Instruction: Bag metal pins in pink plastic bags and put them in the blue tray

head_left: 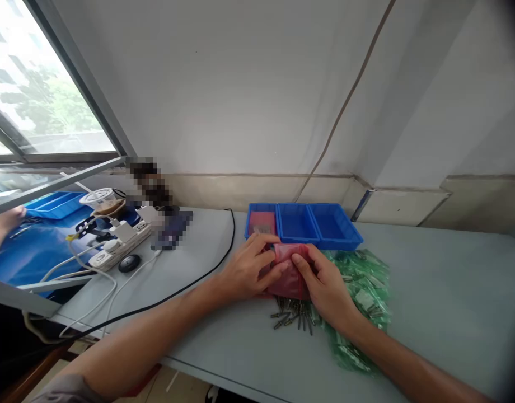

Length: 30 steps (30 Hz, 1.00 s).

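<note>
**Both hands pinch a red bag at the bench**

A small red plastic bag (pixel 288 274) sits on the grey table (pixel 429 291), just before three blue bins (pixel 303 224). The left hand (pixel 249 268) and right hand (pixel 324 285) clamp its top edge. Metal pins (pixel 293 319) lie beneath; green packets (pixel 362 291) spread alongside.

Grey table (pixel 429 291) with blue trays (pixel 303 224)

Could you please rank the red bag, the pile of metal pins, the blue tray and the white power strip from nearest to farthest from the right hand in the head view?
1. red bag, pinched by the right hand
2. metal pins, just below the hand
3. blue tray, behind, toward the wall
4. white power strip, far left
</note>
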Available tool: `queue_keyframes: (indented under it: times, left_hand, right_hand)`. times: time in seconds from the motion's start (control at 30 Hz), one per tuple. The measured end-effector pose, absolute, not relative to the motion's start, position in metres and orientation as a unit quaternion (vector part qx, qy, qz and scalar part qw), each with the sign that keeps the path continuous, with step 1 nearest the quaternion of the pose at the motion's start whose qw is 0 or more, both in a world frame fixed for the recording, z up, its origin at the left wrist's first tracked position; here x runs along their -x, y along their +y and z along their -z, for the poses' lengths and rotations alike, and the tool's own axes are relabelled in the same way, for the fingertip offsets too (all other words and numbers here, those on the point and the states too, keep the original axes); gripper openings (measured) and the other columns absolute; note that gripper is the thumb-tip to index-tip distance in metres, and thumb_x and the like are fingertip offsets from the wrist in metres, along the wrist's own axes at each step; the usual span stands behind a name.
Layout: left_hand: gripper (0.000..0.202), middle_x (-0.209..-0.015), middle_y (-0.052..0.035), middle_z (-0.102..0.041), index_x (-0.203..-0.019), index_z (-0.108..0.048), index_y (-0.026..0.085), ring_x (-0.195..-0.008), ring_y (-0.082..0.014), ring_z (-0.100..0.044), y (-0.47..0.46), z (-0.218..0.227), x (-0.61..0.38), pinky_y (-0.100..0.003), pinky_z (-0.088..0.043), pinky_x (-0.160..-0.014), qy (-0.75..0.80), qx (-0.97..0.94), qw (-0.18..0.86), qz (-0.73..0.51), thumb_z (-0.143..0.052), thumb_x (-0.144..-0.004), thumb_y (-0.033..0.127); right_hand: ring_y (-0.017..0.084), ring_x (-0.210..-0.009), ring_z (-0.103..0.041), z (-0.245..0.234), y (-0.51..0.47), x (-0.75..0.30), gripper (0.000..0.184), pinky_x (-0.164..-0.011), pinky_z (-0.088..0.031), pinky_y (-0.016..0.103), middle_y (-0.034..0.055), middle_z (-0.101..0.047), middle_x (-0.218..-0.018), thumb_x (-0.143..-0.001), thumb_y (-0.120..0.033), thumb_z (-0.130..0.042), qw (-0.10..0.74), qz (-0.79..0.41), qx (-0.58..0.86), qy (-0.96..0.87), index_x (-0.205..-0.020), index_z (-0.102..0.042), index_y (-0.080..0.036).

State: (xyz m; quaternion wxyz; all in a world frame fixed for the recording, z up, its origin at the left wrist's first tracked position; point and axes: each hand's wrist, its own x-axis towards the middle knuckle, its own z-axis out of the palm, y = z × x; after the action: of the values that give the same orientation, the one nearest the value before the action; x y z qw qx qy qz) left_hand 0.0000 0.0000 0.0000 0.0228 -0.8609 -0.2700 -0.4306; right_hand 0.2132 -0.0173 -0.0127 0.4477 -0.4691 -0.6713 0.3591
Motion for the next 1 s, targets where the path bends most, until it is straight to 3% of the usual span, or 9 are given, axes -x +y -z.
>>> queue_keyframes:
  times: [0.07,0.13,0.3,0.47,0.6,0.67,0.87,1.0]
  left_hand:
    - [0.024,-0.144,-0.0166,-0.061,-0.081,-0.064,0.017,-0.112,-0.0248,-0.064,-0.001,-0.003,0.001,-0.043,-0.057,-0.096,-0.261,0.864,0.026,0.431,-0.064,-0.103,0.027]
    - [0.028,-0.153,-0.0142,-0.058,-0.077,-0.065,0.017,-0.117,-0.0256,-0.065,0.0,-0.005,0.002,-0.045,-0.057,-0.1,-0.242,0.871,0.04,0.426,-0.063,-0.103,0.027]
    - [0.025,-0.139,-0.0116,-0.072,-0.082,-0.069,0.018,-0.115,-0.024,-0.069,-0.001,-0.006,0.001,-0.045,-0.055,-0.105,-0.204,0.886,0.057,0.412,-0.061,-0.105,0.026]
    - [0.027,-0.136,-0.0139,-0.073,-0.093,-0.07,0.016,-0.112,-0.025,-0.07,-0.003,-0.008,0.002,-0.045,-0.055,-0.1,-0.233,0.887,0.015,0.398,-0.054,-0.109,0.03]
    - [0.025,-0.132,-0.0136,-0.075,-0.098,-0.07,0.016,-0.111,-0.0243,-0.069,-0.004,-0.01,0.003,-0.044,-0.053,-0.099,-0.239,0.879,-0.002,0.412,-0.051,-0.11,0.027]
    - [0.022,-0.133,-0.0134,-0.074,-0.1,-0.07,0.016,-0.112,-0.024,-0.069,-0.004,-0.009,0.003,-0.044,-0.053,-0.1,-0.235,0.878,0.002,0.417,-0.052,-0.109,0.024]
    - [0.014,-0.154,-0.0191,-0.057,-0.104,-0.072,0.016,-0.124,-0.0289,-0.064,-0.005,-0.007,0.0,-0.047,-0.056,-0.1,-0.251,0.86,0.034,0.442,-0.059,-0.104,0.023]
    - [0.013,-0.162,-0.017,-0.048,-0.105,-0.075,0.016,-0.129,-0.031,-0.06,-0.002,-0.004,0.001,-0.049,-0.056,-0.103,-0.279,0.847,0.033,0.451,-0.063,-0.102,0.022]
  right_hand:
    - [0.022,-0.08,-0.061,0.012,-0.018,-0.213,0.03,-0.075,-0.049,0.033,0.0003,-0.068,-0.089,-0.107,-0.053,-0.053,0.458,-0.37,0.472,-0.656,-0.105,-0.064,-0.025]
    - [0.023,-0.084,-0.065,0.012,-0.017,-0.213,0.03,-0.078,-0.051,0.035,0.0016,-0.072,-0.094,-0.105,-0.053,-0.056,0.472,-0.374,0.474,-0.642,-0.114,-0.064,-0.026]
    - [0.028,-0.09,-0.071,0.015,-0.015,-0.212,0.037,-0.078,-0.055,0.039,0.0065,-0.076,-0.104,-0.102,-0.055,-0.061,0.505,-0.397,0.462,-0.612,-0.125,-0.06,-0.027]
    - [0.024,-0.072,-0.064,0.01,-0.018,-0.212,0.037,-0.063,-0.051,0.035,0.0023,-0.07,-0.085,-0.103,-0.054,-0.058,0.528,-0.4,0.462,-0.59,-0.13,-0.058,-0.029]
    - [0.025,-0.099,-0.066,0.005,-0.019,-0.213,0.028,-0.088,-0.053,0.037,0.0056,-0.072,-0.108,-0.107,-0.052,-0.054,0.527,-0.355,0.465,-0.616,-0.108,-0.066,-0.027]
    - [0.025,-0.103,-0.065,0.006,-0.019,-0.213,0.027,-0.093,-0.052,0.037,0.0057,-0.072,-0.112,-0.107,-0.051,-0.055,0.526,-0.358,0.462,-0.618,-0.108,-0.066,-0.026]
    - [0.025,-0.104,-0.063,0.016,-0.014,-0.212,0.024,-0.095,-0.051,0.04,0.0068,-0.067,-0.116,-0.105,-0.045,-0.06,0.566,-0.352,0.434,-0.606,-0.123,-0.06,-0.028]
    - [0.025,-0.101,-0.062,0.02,-0.011,-0.213,0.026,-0.088,-0.052,0.039,0.0065,-0.063,-0.114,-0.105,-0.043,-0.061,0.572,-0.341,0.426,-0.612,-0.126,-0.059,-0.029]
